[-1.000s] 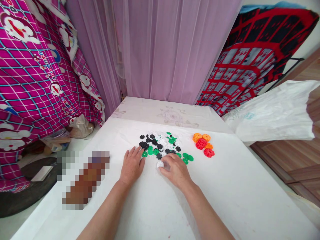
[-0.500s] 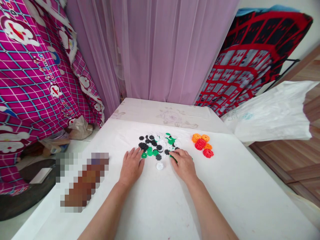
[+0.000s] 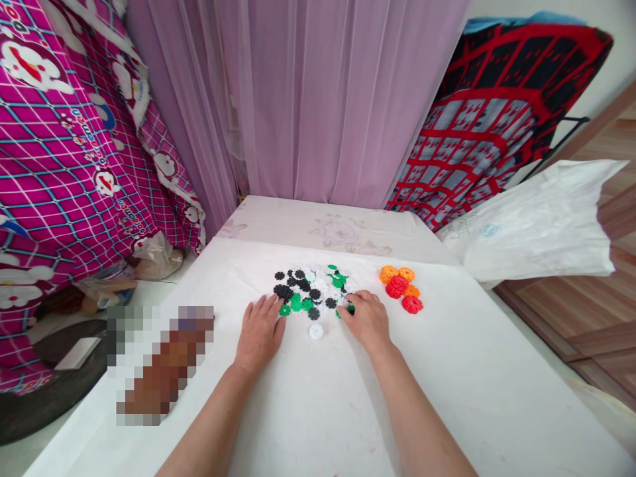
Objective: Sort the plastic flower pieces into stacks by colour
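Observation:
A loose pile of small black, white and green plastic flower-shaped discs (image 3: 313, 289) lies on the white table (image 3: 308, 397). My left hand (image 3: 259, 331) rests flat beside the pile's near left edge, fingers stretched out and holding nothing. My right hand (image 3: 366, 319) is at the pile's near right edge, its fingers curled over green discs (image 3: 348, 309); whether they grip one is hidden. A single white piece (image 3: 316, 330) lies on the table between my two hands. Red and orange ball shapes built of discs (image 3: 402, 289) sit to the right of the pile.
A white plastic bag (image 3: 536, 228) hangs over the table's right side. Purple curtains (image 3: 318, 99) hang behind the table. Patterned blankets stand at left (image 3: 64, 146) and right (image 3: 491, 126). A pixelated patch (image 3: 159, 361) covers part of the table's left edge.
My right hand let go of the white piece near the front and moved forward and right to the green discs at the pile's edge. My left hand stayed put.

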A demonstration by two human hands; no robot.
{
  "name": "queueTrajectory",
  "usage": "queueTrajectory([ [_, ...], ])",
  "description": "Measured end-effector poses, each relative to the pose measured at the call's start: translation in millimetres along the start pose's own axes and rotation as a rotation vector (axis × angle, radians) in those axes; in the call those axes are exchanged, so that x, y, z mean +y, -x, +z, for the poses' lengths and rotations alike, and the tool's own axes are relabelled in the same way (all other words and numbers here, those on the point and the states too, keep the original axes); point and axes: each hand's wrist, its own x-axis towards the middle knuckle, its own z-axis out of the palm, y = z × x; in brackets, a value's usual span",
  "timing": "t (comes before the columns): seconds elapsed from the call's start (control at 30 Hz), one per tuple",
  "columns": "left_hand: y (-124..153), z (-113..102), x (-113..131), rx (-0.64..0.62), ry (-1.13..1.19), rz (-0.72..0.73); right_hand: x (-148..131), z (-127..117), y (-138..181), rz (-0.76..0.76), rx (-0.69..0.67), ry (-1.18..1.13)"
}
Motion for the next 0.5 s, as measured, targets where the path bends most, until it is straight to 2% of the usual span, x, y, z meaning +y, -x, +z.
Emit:
queueTrajectory([
  [0.27,-0.1,-1.4,0.8,-0.027,-0.006,-0.007,-1.7,2.5,-5.4,0.018,-0.074,-0.006],
  [0.37,0.1,-0.7,0.6,-0.011,-0.001,-0.006,-1.0,-0.4,-0.8,0.018,-0.021,-0.053],
  [0.5,-0.1,-0.7,0.7,-0.013,0.002,-0.002,-7.7,-7.6,15.5,-0.059,0.045,-0.264],
])
